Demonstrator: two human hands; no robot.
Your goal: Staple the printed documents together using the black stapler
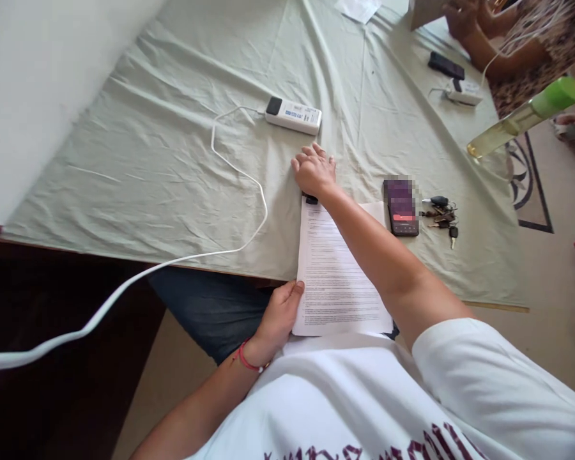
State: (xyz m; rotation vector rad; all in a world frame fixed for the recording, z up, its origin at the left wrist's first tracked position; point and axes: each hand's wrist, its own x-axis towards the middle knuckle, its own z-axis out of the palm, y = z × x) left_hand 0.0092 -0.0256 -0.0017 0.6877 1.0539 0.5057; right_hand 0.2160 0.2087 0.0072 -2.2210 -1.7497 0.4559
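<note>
A stack of printed pages point(335, 275) lies partly on the cloth-covered table and reaches over its front edge toward my white shirt. My left hand point(282, 310) is closed on the stack's lower left edge, with the thumb on top. A black clip point(311, 199) sits at the top left of the pages. My right hand point(314, 169) rests just beyond that clip, palm down, with its fingers bent and somewhat apart on the cloth. My right forearm crosses over the upper right part of the pages and hides it.
Beyond my right hand lies a white power bank point(294, 115) with a white cable point(263, 204). A phone point(402, 207) and keys point(441, 214) lie right of the pages. A green-capped bottle point(522, 121) stands farther right. Another person's hand point(462, 19) is at the far right.
</note>
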